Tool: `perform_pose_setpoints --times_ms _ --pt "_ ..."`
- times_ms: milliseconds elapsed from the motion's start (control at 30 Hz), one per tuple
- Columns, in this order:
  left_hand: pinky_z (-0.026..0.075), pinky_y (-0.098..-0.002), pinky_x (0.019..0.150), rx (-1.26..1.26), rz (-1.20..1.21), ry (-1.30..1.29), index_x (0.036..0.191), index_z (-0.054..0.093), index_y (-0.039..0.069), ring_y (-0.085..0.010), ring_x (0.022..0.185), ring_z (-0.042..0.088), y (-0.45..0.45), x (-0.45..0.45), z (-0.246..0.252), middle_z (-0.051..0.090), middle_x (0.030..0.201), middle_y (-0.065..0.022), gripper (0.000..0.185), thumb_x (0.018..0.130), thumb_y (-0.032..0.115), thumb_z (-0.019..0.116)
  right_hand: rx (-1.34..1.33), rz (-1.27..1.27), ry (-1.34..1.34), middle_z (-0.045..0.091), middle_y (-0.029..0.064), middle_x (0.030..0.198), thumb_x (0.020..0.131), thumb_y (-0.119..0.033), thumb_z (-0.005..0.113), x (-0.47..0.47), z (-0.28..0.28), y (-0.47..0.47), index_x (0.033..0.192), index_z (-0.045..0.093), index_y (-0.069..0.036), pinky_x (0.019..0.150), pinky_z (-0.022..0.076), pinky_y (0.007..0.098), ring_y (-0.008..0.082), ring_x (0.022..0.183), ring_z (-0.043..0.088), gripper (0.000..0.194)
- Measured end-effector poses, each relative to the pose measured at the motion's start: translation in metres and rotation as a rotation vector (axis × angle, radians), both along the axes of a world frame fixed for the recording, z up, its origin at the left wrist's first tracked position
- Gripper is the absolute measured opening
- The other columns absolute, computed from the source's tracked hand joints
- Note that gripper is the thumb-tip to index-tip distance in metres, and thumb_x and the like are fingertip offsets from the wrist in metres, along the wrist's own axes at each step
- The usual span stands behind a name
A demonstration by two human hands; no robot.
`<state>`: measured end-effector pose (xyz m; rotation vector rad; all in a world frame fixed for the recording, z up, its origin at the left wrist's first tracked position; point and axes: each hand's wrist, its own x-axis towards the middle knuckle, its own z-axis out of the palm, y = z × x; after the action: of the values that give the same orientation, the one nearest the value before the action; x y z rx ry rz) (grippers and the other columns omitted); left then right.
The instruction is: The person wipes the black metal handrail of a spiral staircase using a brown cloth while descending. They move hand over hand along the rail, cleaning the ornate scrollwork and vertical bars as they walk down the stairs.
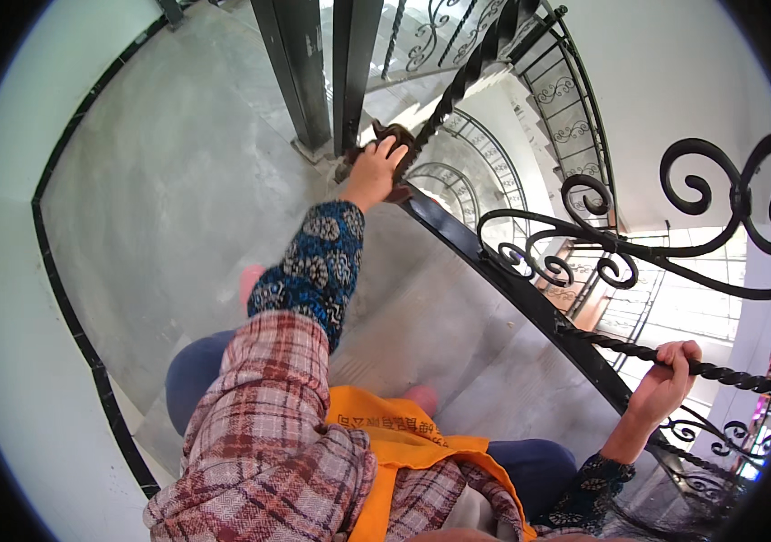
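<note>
My left hand (373, 173) presses a dark brown cloth (403, 135) around the foot of a twisted black iron baluster (457, 88), where it meets the flat bottom rail (514, 288) of the stair railing. Part of the cloth is hidden under my fingers. My right hand (663, 389) is closed around another twisted baluster (619, 345), lower down the railing. Between the two balusters, black iron scrollwork (609, 240) curls out from the rail.
Two thick black posts (297, 74) rise beyond my left hand from the grey stone landing (155, 169). Past the railing, a stairwell drops away with curved railings (494, 159) below. A white wall (6, 271) with black skirting (63, 298) bounds the left.
</note>
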<state>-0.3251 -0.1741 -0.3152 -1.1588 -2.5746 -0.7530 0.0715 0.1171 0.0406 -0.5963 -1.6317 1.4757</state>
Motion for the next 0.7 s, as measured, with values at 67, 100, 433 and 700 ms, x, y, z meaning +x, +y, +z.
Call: perform_pose_setpoints --times_ms 67,100,433,700 --pt "0.054 -0.0432 0.083 -0.126 0.036 0.070 0.132 0.057 0.016 -0.0339 0.105 0.057 -0.008 -0.007 -0.006 0.054 0.133 -0.0107 0.046 0.087 0.007 0.055 0.031 0.008 -0.011 0.043 0.0039 0.080 0.094 0.004 0.049 0.000 0.002 -0.002 0.104 0.055 -0.001 0.075 0.0374 0.0296 0.0141 0.076 0.040 0.013" --pt "0.055 -0.0413 0.083 -0.136 0.062 0.092 0.133 0.056 0.014 -0.0326 0.106 0.058 -0.014 -0.013 -0.008 0.054 0.133 -0.0091 0.047 0.086 0.007 0.056 0.027 0.005 -0.034 0.043 0.0039 0.080 0.094 0.004 0.049 0.000 0.003 -0.003 0.104 0.055 -0.001 0.074 0.0372 0.0295 0.0141 0.076 0.040 0.013" --pt "0.052 -0.0500 0.087 0.028 0.537 -0.740 0.122 0.062 0.000 -0.0455 0.099 0.064 -0.042 0.028 -0.012 0.067 0.108 -0.0255 0.045 0.080 0.016 0.063 0.027 -0.004 0.007 0.043 0.0037 0.079 0.093 0.003 0.049 -0.004 -0.004 -0.003 0.103 0.054 -0.002 0.070 0.0354 0.0275 0.0131 0.073 0.040 0.012" --pt "0.052 -0.0404 0.089 0.760 0.309 -1.021 0.116 0.063 -0.001 -0.0355 0.103 0.066 0.028 0.141 0.032 0.067 0.111 -0.0222 0.041 0.077 0.011 0.065 0.030 -0.051 -0.002 0.043 0.0034 0.076 0.090 0.005 0.049 -0.005 -0.004 0.010 0.102 0.054 0.000 0.069 0.0365 0.0282 0.0136 0.072 0.040 0.013"
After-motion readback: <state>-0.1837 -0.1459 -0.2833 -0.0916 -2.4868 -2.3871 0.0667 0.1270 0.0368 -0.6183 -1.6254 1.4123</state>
